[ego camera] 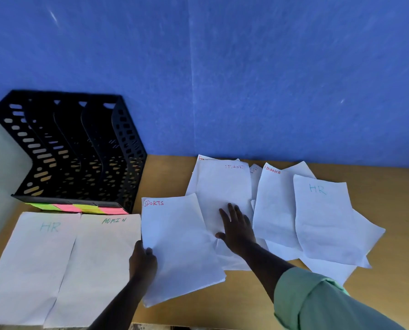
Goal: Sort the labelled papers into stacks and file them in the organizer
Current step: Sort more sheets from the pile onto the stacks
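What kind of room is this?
Probably an office desk: a black file organizer with sticky tabs, loose papers labelled HR, ADMIN and FINANCE, on a wooden table against a blue wall.

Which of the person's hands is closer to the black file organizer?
The left. The left hand grips the edge of the SPORTS sheet, just in front of and right of the organizer. The right hand rests flat on the loose papers farther right.

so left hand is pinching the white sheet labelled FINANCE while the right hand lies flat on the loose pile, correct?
Not quite. In the head view the left hand pinches the white paper sheet marked SPORTS in red, not FINANCE. The white FINANCE sheet lies untouched in the pile further right. The right hand does lie flat on the pile.
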